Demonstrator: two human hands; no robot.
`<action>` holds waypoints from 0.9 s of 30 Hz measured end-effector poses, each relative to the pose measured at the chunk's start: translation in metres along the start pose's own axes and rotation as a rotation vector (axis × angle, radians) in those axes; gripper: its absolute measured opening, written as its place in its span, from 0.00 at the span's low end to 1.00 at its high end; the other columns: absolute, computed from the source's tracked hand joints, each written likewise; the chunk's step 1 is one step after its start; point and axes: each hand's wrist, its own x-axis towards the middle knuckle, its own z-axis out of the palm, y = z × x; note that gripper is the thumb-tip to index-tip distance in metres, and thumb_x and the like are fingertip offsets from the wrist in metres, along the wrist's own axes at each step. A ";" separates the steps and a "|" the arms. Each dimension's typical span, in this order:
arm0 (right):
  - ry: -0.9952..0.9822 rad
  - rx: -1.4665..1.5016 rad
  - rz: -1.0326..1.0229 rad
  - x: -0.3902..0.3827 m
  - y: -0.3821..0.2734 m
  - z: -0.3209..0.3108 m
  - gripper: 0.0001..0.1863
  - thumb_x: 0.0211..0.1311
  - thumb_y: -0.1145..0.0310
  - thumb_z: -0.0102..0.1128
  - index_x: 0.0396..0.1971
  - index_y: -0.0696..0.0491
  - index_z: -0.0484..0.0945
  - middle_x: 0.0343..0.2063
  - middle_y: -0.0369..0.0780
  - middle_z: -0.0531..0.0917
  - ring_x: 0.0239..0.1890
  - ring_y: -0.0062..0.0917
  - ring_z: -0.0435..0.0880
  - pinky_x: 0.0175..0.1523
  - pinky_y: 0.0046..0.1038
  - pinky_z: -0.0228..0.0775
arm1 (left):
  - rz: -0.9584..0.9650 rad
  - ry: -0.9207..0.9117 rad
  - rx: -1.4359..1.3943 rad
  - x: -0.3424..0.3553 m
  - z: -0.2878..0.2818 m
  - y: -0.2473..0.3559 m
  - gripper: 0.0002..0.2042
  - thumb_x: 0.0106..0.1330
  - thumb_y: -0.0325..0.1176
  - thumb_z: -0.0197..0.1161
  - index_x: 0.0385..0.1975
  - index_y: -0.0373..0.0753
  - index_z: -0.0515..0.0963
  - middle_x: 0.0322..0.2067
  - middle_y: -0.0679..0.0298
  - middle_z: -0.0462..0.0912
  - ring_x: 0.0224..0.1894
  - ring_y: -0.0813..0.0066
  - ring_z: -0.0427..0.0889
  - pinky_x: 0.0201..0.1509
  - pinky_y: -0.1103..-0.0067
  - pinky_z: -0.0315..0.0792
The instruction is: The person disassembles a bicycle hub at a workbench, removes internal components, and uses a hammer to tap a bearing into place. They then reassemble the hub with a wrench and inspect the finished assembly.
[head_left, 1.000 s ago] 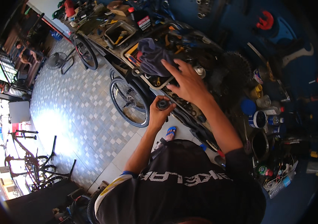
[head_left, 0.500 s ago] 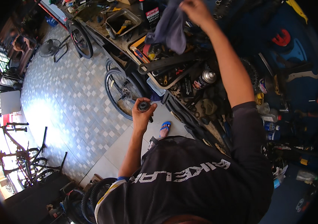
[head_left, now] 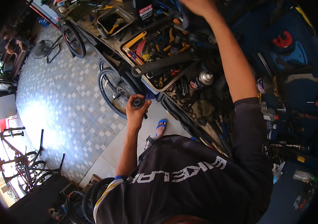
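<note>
My left hand (head_left: 134, 112) is closed round a black hub-like bike part (head_left: 138, 102), held over the floor left of the bench. Its round, ringed end faces up, and a dark end shows below the fingers. My right hand (head_left: 200, 6) reaches across the bench to the top edge of the picture, where its fingers are cut off. Dark blue cloth (head_left: 184, 15) shows just beside and below that hand; whether the fingers still grip it is hidden. Below lies a metal tray (head_left: 159, 89) full of tools, with a large dark wrench (head_left: 162, 63) across it.
A spray can (head_left: 205, 78) stands on the cluttered bench beside the tray. Another tray (head_left: 131, 16) and a black box (head_left: 144, 11) are farther along. Bicycle wheels (head_left: 101, 87) lean by the bench. Tools hang on the blue panel (head_left: 297, 56) at right. Bike frames (head_left: 28, 156) stand at left.
My right hand has moved up toward the top edge, and the cloth has gone from above the tray, uncovering its tools. My left hand still holds the bike part; the whole view has shifted slightly.
</note>
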 end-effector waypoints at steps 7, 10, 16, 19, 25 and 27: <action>-1.108 0.043 -0.334 -0.119 -0.016 0.034 0.25 0.56 0.62 0.77 0.54 0.51 0.82 0.51 0.46 0.87 0.57 0.42 0.86 0.59 0.41 0.78 | 0.000 -0.042 0.002 0.003 0.007 -0.004 0.17 0.62 0.30 0.79 0.45 0.38 0.78 0.26 0.72 0.78 0.25 0.85 0.76 0.29 0.83 0.69; -1.132 -0.301 -0.293 -0.153 -0.035 0.030 0.34 0.52 0.68 0.79 0.61 0.49 0.75 0.58 0.43 0.83 0.62 0.38 0.83 0.63 0.48 0.74 | -0.010 -0.042 0.008 0.002 0.005 -0.006 0.17 0.62 0.30 0.80 0.45 0.38 0.78 0.26 0.72 0.79 0.25 0.85 0.76 0.29 0.84 0.69; -0.958 -0.321 -0.333 -0.167 -0.009 0.046 0.33 0.53 0.69 0.78 0.59 0.49 0.74 0.55 0.41 0.82 0.63 0.42 0.80 0.67 0.48 0.71 | 0.006 -0.064 -0.002 0.000 0.008 -0.003 0.17 0.62 0.29 0.80 0.44 0.38 0.78 0.26 0.72 0.79 0.26 0.86 0.76 0.28 0.84 0.69; -1.015 -0.340 -0.299 -0.166 -0.008 0.045 0.31 0.54 0.67 0.78 0.58 0.50 0.76 0.58 0.43 0.80 0.64 0.42 0.80 0.69 0.47 0.69 | 0.025 -0.063 0.004 -0.005 0.010 -0.003 0.16 0.63 0.28 0.79 0.44 0.39 0.77 0.26 0.73 0.78 0.25 0.87 0.75 0.29 0.84 0.68; -1.017 -0.289 -0.229 -0.170 -0.023 0.024 0.31 0.60 0.61 0.75 0.62 0.49 0.76 0.60 0.45 0.80 0.67 0.43 0.78 0.69 0.50 0.69 | 0.030 -0.081 0.004 -0.012 0.010 -0.008 0.15 0.63 0.27 0.78 0.43 0.39 0.77 0.26 0.73 0.78 0.25 0.86 0.75 0.28 0.84 0.68; -1.047 -0.269 -0.206 -0.168 -0.032 0.018 0.30 0.60 0.60 0.75 0.62 0.49 0.76 0.60 0.45 0.81 0.67 0.43 0.78 0.68 0.49 0.70 | 0.022 -0.084 0.006 -0.013 0.010 -0.007 0.15 0.63 0.28 0.79 0.43 0.39 0.77 0.26 0.73 0.79 0.24 0.86 0.76 0.27 0.84 0.69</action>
